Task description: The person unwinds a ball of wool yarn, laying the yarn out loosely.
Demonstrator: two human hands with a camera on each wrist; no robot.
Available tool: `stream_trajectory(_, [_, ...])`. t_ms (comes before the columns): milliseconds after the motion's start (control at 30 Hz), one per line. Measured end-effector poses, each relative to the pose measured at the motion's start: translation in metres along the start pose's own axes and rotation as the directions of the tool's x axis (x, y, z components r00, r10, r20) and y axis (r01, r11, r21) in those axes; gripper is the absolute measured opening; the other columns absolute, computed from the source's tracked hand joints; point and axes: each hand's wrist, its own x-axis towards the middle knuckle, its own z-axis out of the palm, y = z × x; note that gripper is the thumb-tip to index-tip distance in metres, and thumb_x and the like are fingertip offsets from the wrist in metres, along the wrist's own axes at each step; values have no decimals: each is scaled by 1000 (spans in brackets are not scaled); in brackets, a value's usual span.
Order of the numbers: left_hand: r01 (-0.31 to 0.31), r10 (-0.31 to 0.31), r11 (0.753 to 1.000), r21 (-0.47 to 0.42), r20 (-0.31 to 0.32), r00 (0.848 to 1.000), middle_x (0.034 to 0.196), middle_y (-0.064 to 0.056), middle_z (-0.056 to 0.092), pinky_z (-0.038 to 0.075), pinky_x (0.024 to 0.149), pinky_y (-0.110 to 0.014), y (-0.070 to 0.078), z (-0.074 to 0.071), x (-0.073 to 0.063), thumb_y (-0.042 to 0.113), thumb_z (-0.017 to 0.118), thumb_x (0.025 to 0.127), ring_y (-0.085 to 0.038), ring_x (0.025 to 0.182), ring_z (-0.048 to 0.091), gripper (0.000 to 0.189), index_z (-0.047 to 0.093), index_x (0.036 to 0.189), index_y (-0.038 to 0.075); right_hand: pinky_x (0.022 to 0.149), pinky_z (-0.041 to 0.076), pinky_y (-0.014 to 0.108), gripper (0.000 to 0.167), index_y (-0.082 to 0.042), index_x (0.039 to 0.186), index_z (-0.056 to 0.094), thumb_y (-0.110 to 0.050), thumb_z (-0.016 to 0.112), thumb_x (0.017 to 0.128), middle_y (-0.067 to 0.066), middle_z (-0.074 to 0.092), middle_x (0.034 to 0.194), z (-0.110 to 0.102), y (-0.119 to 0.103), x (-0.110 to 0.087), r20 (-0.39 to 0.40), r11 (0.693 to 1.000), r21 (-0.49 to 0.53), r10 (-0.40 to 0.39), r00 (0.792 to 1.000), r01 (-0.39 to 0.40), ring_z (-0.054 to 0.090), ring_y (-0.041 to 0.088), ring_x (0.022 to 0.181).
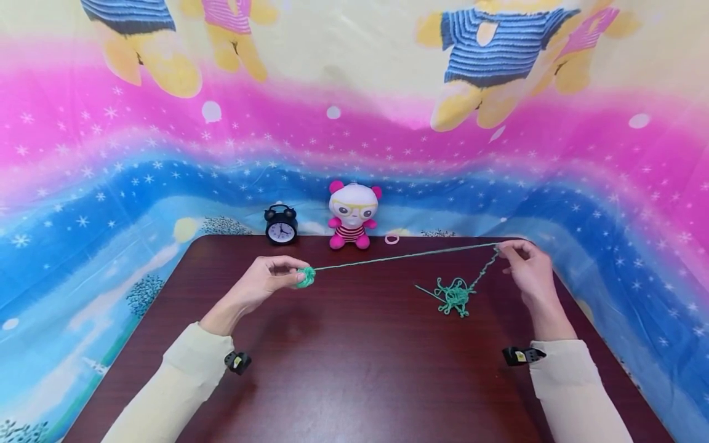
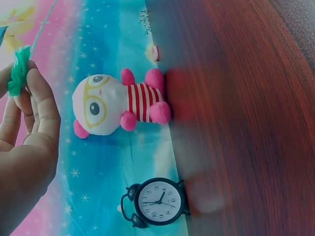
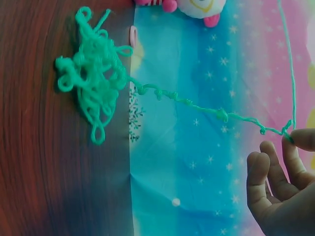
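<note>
My left hand (image 1: 264,280) pinches a small wound bundle of green yarn (image 1: 306,277) between thumb and fingers, above the left half of the table. From this bundle a straight, taut strand (image 1: 399,256) runs across to my right hand (image 1: 528,264), whose thumb and index finger pinch it at the far right. Below that pinch the strand turns kinked and curly and slants down to a loose tangle of green yarn (image 1: 456,296) on the table. In the right wrist view the other fingers (image 3: 258,169) are loosely bent, and the tangle (image 3: 101,73) shows many loops.
At the back edge of the dark red-brown table (image 1: 354,369) stand a black alarm clock (image 1: 281,227) and a pink-and-white plush panda (image 1: 353,215) with yellow glasses. A small pink ring (image 1: 392,239) lies beside the panda. A printed cloth (image 1: 354,141) hangs behind and along the sides.
</note>
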Motion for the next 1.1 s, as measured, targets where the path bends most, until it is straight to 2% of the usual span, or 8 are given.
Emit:
stream_trajectory(167, [12,-12,1000,-8,-1,1000,96,0,74,58,86,-31,0,0,0,22,75,90,-15,87,71,33,68,114,1,64,54,16,38,-8,120,64,-39,53,102,-13,62,102,-7,2,1,-35,999,22,31,999,-30,57,-2,90])
stream_trajectory(400, [25,-25,1000,-9,0,1000,108,-7,72,57,87,-25,0,0,-1,18,73,91,-13,92,72,38,63,125,4,61,54,15,24,-17,111,66,-36,55,102,-20,61,91,-15,4,3,-107,995,70,77,991,-70,58,-3,87])
stream_trajectory(533, [37,-37,999,6,-15,999,113,-13,70,57,89,-25,0,-1,0,19,74,91,-13,95,72,41,63,128,5,60,53,15,20,-17,108,66,-33,57,101,-17,62,91,-21,6,3,-115,985,154,94,989,-76,57,-1,86])
stream_trajectory(633, [46,-46,999,12,-26,999,115,-13,70,57,90,-26,0,-2,0,19,75,90,-14,95,72,42,64,128,6,59,53,15,18,-17,107,67,-31,58,100,-16,63,91,-23,8,3,-113,981,180,91,989,-70,57,-1,86])
stream_trajectory(800, [45,-45,999,17,-27,999,120,-13,69,58,93,-33,1,-2,0,15,76,89,-15,95,72,44,64,130,6,61,54,15,23,-17,110,67,-35,56,101,-20,61,89,-23,13,2,-81,996,60,69,994,-64,57,-3,85])
stream_trajectory(900, [45,-44,999,27,-26,999,121,-11,69,58,95,-37,0,-2,0,16,75,89,-15,95,72,44,65,131,5,63,54,15,30,-13,115,66,-37,56,101,-21,61,89,-20,15,1,-57,998,1,59,997,-59,57,-3,85])
stream_trajectory(1100, [35,-34,999,16,-44,998,106,-6,74,58,92,-35,2,-1,0,24,74,91,-16,92,72,38,69,122,2,65,54,16,42,-7,122,64,-42,54,101,-24,57,94,-17,21,0,-4,996,-86,23,1000,-23,55,-5,89])
